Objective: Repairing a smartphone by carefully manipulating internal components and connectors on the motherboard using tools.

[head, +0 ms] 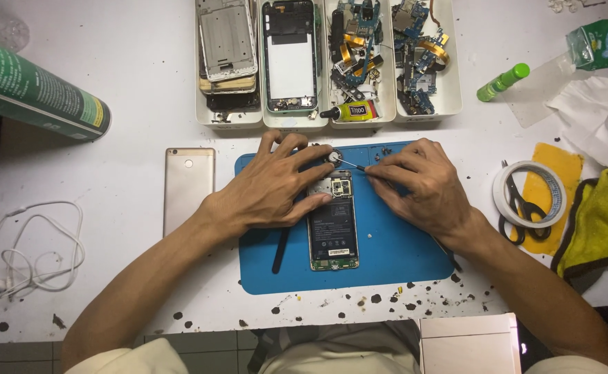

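Worktop (131,291) seen from above, left to right. My left hand (269,187) lies flat, fingers spread, pinning the top of an opened phone (332,221) on the blue mat (394,256). My right hand (421,180) is closed around a thin screwdriver (349,164), tip at a small round part (332,156) above the phone. I judge a slip could scratch the board or flick a tiny screw off the mat.

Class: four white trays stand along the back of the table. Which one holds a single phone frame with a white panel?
The second tray from the left. Its neighbour on the left holds stacked frames; the two right trays hold loose circuit boards and cables.
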